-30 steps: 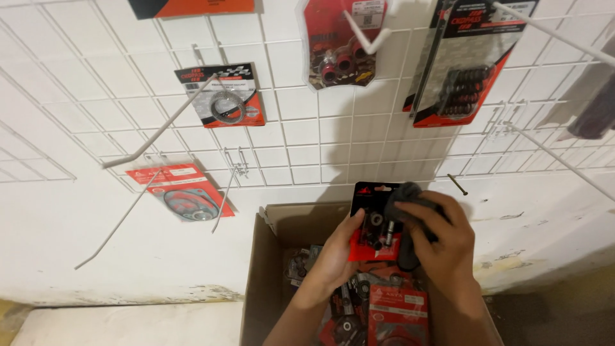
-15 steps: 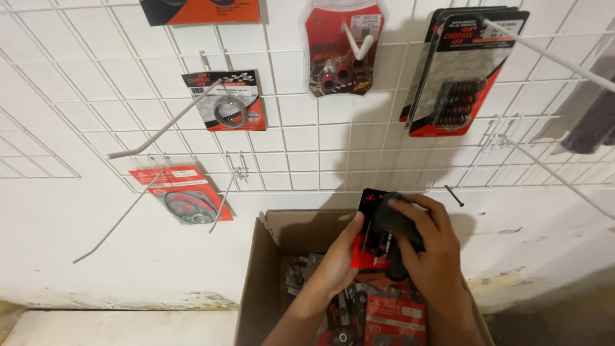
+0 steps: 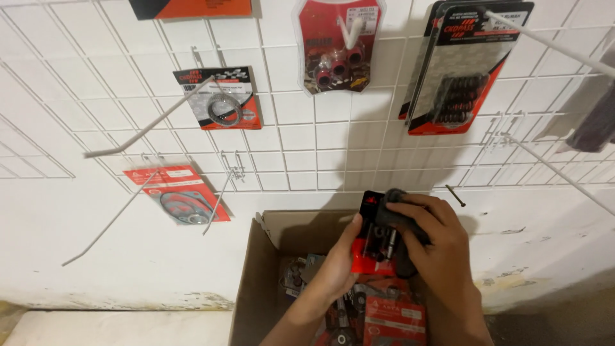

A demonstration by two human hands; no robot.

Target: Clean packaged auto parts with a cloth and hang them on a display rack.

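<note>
My left hand (image 3: pixel 338 266) grips the lower left edge of a small red and black blister pack (image 3: pixel 373 240) with metal parts inside. My right hand (image 3: pixel 439 247) covers the pack's right side and presses a dark cloth (image 3: pixel 392 214) against its face. Both hands hover over an open cardboard box (image 3: pixel 253 288) that stands against the wall. Inside the box lie several red packs of parts (image 3: pixel 392 320).
A white wire grid panel (image 3: pixel 288 134) on the wall carries long hooks (image 3: pixel 150 125) and hanging packs: a gasket pack (image 3: pixel 179 195), a ring pack (image 3: pixel 221 99), a roller pack (image 3: pixel 338 45) and a spring pack (image 3: pixel 461 67). A long hook (image 3: pixel 557 170) juts out at right.
The view has shifted slightly. The pack and both hands sit a little lower over the box, and my right hand has moved the cloth across the pack's face.
</note>
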